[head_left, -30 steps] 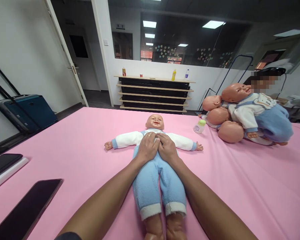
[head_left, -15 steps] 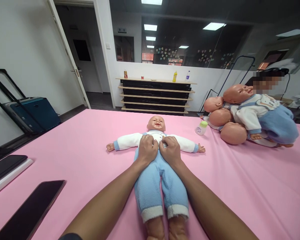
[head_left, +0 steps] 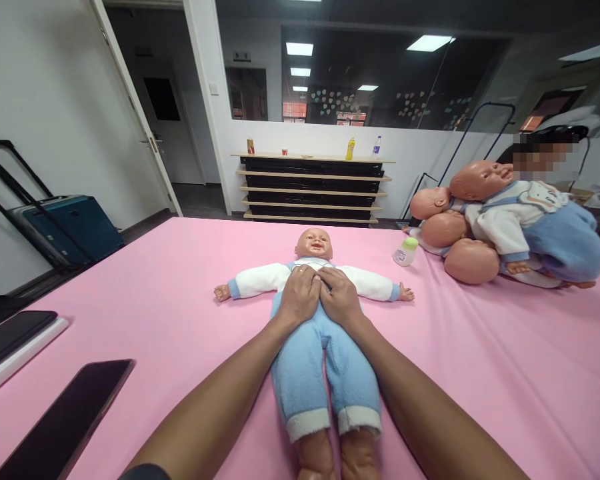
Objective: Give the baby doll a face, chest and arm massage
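Observation:
A baby doll [head_left: 325, 360] in a white top and light blue overalls lies on its back, arms spread to both sides and feet towards me. My left hand [head_left: 301, 292] rests palm down on the left side of its chest, with the fingers lying fairly flat on the cloth. Beside it, my right hand [head_left: 338, 293] lies the same way on the right side of the chest. The thumbs meet near the middle. Both hands cover most of the doll's bib, and the palms' undersides are hidden.
A pink-covered table [head_left: 180, 280] bears the doll. Right of it stands a small bottle with a green cap [head_left: 405, 252], then several piled dolls [head_left: 510, 227] near a person [head_left: 540, 150]. Phones [head_left: 65, 420] lie at left. A blue suitcase [head_left: 70, 227] and a shelf [head_left: 313, 190] stand beyond.
My fingers were curled in on the doll's chest; now they lie flatter and closer together over it. The doll stays in place, and the view has shifted slightly.

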The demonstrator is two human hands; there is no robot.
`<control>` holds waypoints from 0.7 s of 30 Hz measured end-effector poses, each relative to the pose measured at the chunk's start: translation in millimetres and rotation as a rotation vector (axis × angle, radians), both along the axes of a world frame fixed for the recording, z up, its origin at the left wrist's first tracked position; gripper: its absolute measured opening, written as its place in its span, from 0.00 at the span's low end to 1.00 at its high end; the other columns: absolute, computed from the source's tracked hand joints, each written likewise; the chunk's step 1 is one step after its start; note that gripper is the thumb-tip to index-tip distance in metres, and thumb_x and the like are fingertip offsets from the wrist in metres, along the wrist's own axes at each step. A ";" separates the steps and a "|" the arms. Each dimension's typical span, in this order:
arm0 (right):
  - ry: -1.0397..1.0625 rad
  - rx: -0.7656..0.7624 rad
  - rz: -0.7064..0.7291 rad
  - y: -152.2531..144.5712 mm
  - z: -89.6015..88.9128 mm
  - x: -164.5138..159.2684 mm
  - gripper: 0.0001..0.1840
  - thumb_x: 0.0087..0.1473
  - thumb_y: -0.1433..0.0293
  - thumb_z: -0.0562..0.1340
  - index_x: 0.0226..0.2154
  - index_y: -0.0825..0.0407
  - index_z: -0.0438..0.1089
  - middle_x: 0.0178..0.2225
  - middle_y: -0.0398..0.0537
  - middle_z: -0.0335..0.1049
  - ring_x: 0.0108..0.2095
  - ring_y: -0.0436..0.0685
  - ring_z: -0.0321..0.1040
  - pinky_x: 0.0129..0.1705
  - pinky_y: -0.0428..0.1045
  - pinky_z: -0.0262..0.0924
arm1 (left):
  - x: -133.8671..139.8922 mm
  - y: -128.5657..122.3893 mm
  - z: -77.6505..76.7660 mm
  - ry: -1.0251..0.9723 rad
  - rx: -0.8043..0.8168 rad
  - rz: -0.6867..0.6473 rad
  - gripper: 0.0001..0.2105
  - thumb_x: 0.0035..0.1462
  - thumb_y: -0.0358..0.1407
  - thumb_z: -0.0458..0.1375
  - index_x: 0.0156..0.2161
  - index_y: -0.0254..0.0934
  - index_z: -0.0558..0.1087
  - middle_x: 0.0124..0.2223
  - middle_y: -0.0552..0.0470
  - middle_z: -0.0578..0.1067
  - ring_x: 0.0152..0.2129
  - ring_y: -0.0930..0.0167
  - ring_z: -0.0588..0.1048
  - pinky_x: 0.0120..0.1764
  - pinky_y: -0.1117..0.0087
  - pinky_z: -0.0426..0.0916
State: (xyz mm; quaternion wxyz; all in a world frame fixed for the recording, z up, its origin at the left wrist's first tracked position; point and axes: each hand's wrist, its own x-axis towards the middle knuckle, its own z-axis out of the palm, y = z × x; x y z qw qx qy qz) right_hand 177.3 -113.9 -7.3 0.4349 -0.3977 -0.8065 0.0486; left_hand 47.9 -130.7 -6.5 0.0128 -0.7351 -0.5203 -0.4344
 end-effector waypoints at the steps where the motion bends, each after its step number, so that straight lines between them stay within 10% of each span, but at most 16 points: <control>1: 0.001 0.004 -0.018 1.7 -1.8 0.0 0.15 0.55 0.72 0.54 0.43 0.51 0.72 0.46 0.50 0.70 0.49 0.56 0.63 0.56 0.54 0.56 | 0.3 0.9 -0.8 0.010 0.003 -0.002 0.10 0.62 0.32 0.43 0.35 0.36 0.67 0.38 0.47 0.69 0.39 0.68 0.66 0.47 0.62 0.62; 13: 0.036 0.056 -0.398 -0.1 -6.2 -0.5 0.06 0.52 0.69 0.58 0.27 0.54 0.66 0.29 0.49 0.66 0.36 0.56 0.60 0.43 0.51 0.56 | -0.8 1.1 -3.0 -0.033 -0.026 0.297 0.08 0.58 0.31 0.48 0.28 0.37 0.62 0.32 0.47 0.67 0.35 0.67 0.64 0.41 0.63 0.61; 21: 0.049 0.145 -0.159 -4.4 -1.3 0.3 0.03 0.49 0.76 0.56 0.27 0.54 0.64 0.31 0.48 0.65 0.39 0.55 0.60 0.45 0.51 0.57 | -1.4 -4.3 0.6 -0.019 0.006 0.164 0.10 0.59 0.31 0.47 0.25 0.36 0.59 0.30 0.49 0.67 0.32 0.70 0.64 0.39 0.66 0.59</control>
